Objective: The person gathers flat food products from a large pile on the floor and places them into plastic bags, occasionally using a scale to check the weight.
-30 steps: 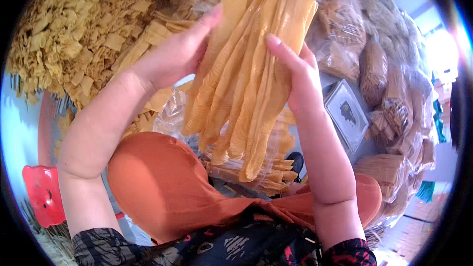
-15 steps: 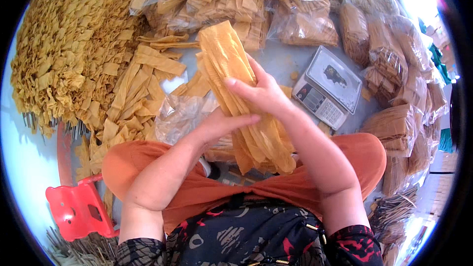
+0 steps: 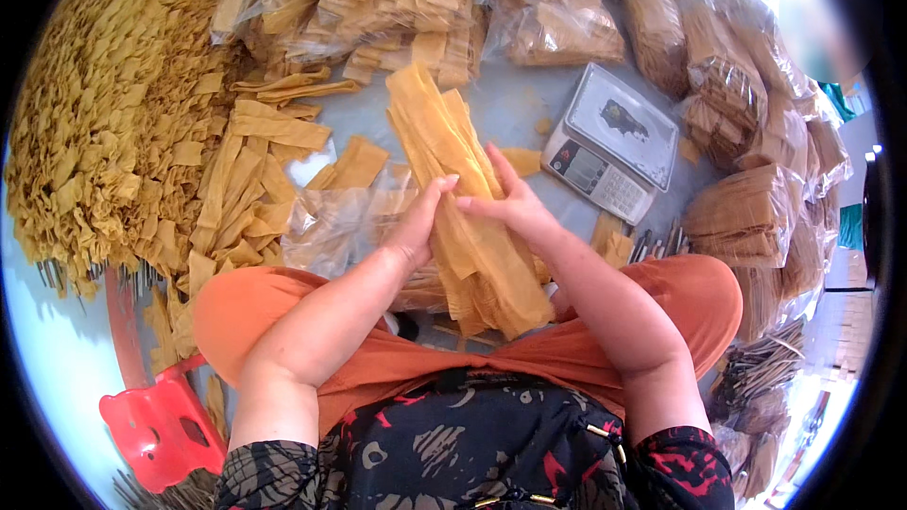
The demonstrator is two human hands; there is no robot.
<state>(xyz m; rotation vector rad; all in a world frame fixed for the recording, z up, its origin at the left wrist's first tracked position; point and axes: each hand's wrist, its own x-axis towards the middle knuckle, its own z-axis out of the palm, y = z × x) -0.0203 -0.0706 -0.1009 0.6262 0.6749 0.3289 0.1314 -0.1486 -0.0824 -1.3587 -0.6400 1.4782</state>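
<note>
A bundle of long flat yellow strips (image 3: 452, 189) lies lengthwise across my lap, its far end pointing up toward the floor pile. My left hand (image 3: 418, 223) presses against the bundle's left side, fingers closed on it. My right hand (image 3: 510, 210) holds the bundle's right side, fingers stretched over the top. A crumpled clear plastic bag (image 3: 342, 225) lies under the bundle, just left of my left hand. My knees in orange trousers (image 3: 699, 295) frame the bundle.
A grey digital scale (image 3: 612, 144) sits on the floor to the right. Loose yellow strips (image 3: 248, 191) and a big heap (image 3: 104, 132) lie left. Filled clear bags (image 3: 746, 217) ring the top and right. A red plastic stool (image 3: 161, 427) stands at lower left.
The bundle came down from near the camera to my lap. Both hands moved down with it and now clasp it at its middle.
</note>
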